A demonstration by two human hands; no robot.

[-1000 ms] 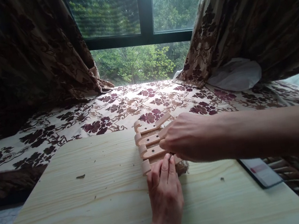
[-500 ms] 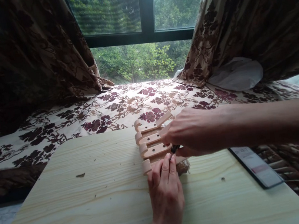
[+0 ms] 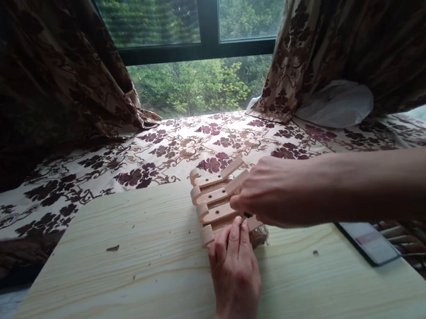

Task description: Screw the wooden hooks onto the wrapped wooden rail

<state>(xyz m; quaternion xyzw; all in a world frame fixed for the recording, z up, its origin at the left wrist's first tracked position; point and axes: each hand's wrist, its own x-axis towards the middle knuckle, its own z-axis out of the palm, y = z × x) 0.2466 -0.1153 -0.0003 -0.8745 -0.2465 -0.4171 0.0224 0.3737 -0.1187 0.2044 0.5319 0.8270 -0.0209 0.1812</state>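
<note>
A pale wooden hook rack (image 3: 215, 195) lies on the table, its several curled hooks in a row and dark screws set into them. My left hand (image 3: 235, 268) is closed over the nearest hook, fingers pressed together around the thin tip of a tool. Above it, my right hand (image 3: 268, 191) is wrapped in a fist around what looks like a screwdriver (image 3: 247, 215); only a short dark piece and the thin shaft show. The screwdriver tilts down toward my left fingertips, which hide its point. Brown clear wrapping (image 3: 260, 236) shows under the rack's right end.
A phone (image 3: 369, 242) lies at the right edge of the light wood table (image 3: 98, 304). Small dark shavings (image 3: 112, 248) are scattered on the tabletop. Beyond it are a flower-patterned cloth (image 3: 179, 148), a white plastic bag (image 3: 336, 103), curtains and a window.
My right hand has turned and shifted slightly, with the wrist lower and covering more of the phone. The left hand keeps its place on the rack. The view has moved a little.
</note>
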